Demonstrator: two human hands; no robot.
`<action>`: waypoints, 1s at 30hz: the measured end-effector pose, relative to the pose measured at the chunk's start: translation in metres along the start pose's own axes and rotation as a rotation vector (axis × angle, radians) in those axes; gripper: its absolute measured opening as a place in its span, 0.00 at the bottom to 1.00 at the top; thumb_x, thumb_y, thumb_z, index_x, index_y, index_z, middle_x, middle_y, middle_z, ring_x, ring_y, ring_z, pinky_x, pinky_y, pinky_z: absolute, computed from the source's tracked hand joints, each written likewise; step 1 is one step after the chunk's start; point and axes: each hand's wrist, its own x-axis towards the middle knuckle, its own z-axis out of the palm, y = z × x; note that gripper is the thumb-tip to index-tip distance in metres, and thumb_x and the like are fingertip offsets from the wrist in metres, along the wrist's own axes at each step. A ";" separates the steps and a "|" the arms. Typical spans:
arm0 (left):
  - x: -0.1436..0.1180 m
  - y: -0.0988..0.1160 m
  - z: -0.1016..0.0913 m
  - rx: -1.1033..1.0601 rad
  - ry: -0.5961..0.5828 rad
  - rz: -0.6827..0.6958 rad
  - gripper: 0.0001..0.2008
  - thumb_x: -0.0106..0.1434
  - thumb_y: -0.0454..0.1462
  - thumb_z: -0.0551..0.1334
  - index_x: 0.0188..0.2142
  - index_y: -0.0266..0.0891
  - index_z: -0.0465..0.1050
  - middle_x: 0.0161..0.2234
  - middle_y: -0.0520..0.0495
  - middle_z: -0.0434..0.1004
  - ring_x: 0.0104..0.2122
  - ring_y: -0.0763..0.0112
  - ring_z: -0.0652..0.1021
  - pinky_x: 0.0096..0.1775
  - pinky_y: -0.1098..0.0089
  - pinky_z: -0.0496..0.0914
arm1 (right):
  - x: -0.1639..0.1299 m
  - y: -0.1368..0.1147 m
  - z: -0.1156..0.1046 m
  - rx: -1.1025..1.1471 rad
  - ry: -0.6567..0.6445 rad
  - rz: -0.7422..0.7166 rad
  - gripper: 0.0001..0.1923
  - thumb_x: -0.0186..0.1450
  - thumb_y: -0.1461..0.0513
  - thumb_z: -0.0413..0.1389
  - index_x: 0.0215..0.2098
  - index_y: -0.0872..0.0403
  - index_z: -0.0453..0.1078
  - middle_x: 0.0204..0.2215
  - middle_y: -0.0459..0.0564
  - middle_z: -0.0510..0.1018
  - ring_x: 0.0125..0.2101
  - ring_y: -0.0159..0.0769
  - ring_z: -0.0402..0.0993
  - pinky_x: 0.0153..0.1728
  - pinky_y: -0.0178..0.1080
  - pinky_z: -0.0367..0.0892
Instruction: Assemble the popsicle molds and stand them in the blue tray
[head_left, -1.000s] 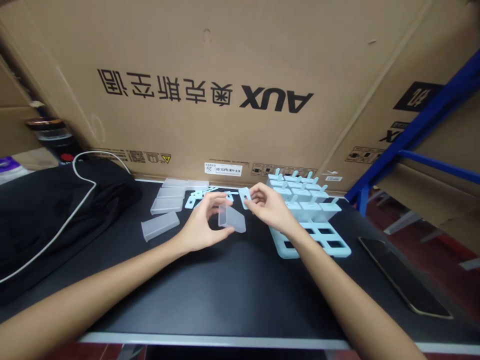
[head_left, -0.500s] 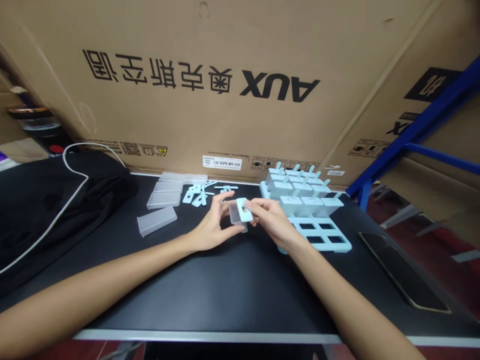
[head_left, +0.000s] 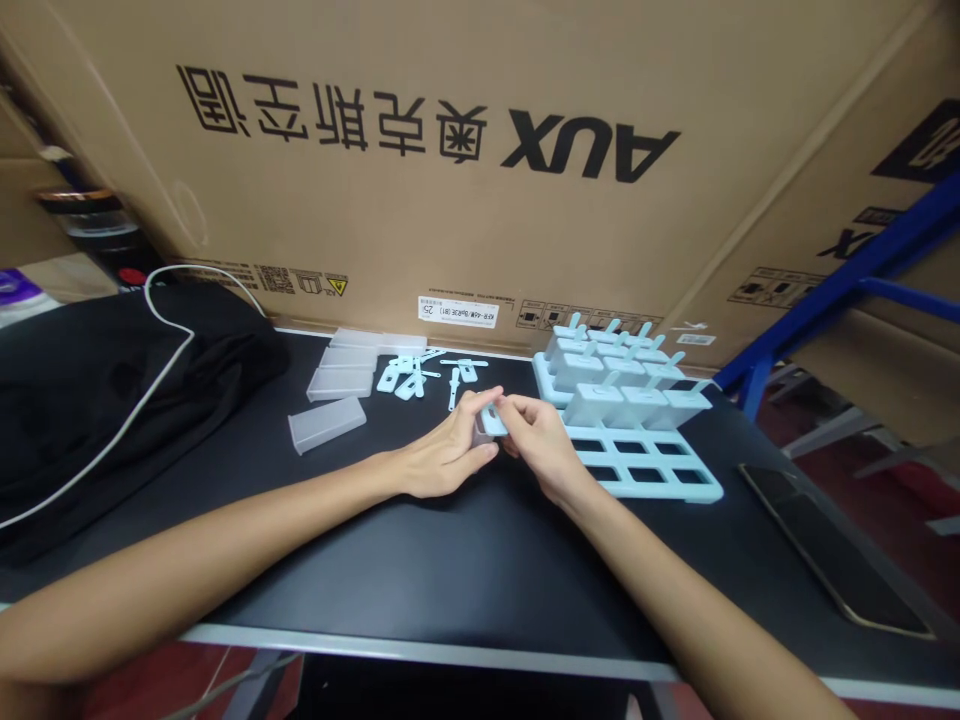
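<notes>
Pale-blue plastic lid [head_left: 492, 421], found at the mouth of a translucent mould [head_left: 479, 436], both between my hands above the black table [head_left: 450, 570]. My left hand [head_left: 442, 458] is closed around the mould, which my fingers largely cover. My right hand [head_left: 541, 440] pinches the lid between thumb and fingers at its right edge. Whether the lid is fully seated I cannot tell; the mould's inside is hidden from me.

To the right, just past my right hand, stands a blue stand [head_left: 660, 491]. Its back rows carry capped moulds [head_left: 598, 405], upright, each lid with a stick pointing up. Openings in its front part show the dark tabletop through them. Contents of the capped moulds cannot be seen.

To the left, several loose moulds [head_left: 341, 384] lie on their sides, close together, with a single mould [head_left: 328, 425] lying nearer me. Between these and the stand are loose lids and sticks [head_left: 409, 377], some overlapping. At far left, behind the black cloth [head_left: 150, 380], stands a dark jar [head_left: 112, 240]; its contents I cannot determine.
</notes>
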 end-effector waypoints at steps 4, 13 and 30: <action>-0.002 0.000 0.001 0.031 -0.017 0.020 0.29 0.72 0.41 0.50 0.66 0.42 0.36 0.53 0.37 0.61 0.50 0.59 0.70 0.55 0.51 0.65 | -0.001 0.009 0.003 -0.078 0.001 -0.004 0.22 0.63 0.48 0.55 0.21 0.52 0.57 0.16 0.39 0.57 0.19 0.26 0.50 0.21 0.34 0.47; -0.001 0.005 -0.002 0.048 -0.003 -0.017 0.13 0.72 0.46 0.49 0.50 0.43 0.51 0.46 0.43 0.64 0.37 0.65 0.70 0.42 0.61 0.68 | -0.009 -0.019 -0.024 -0.834 -0.159 -0.176 0.21 0.70 0.52 0.45 0.22 0.53 0.58 0.20 0.44 0.66 0.23 0.31 0.59 0.27 0.36 0.50; 0.002 0.002 0.000 0.074 -0.060 0.107 0.13 0.68 0.42 0.58 0.47 0.45 0.53 0.55 0.40 0.61 0.45 0.63 0.71 0.41 0.62 0.70 | -0.013 -0.016 -0.093 -1.438 -0.448 0.202 0.21 0.69 0.50 0.42 0.35 0.55 0.70 0.32 0.56 0.75 0.28 0.37 0.70 0.29 0.38 0.56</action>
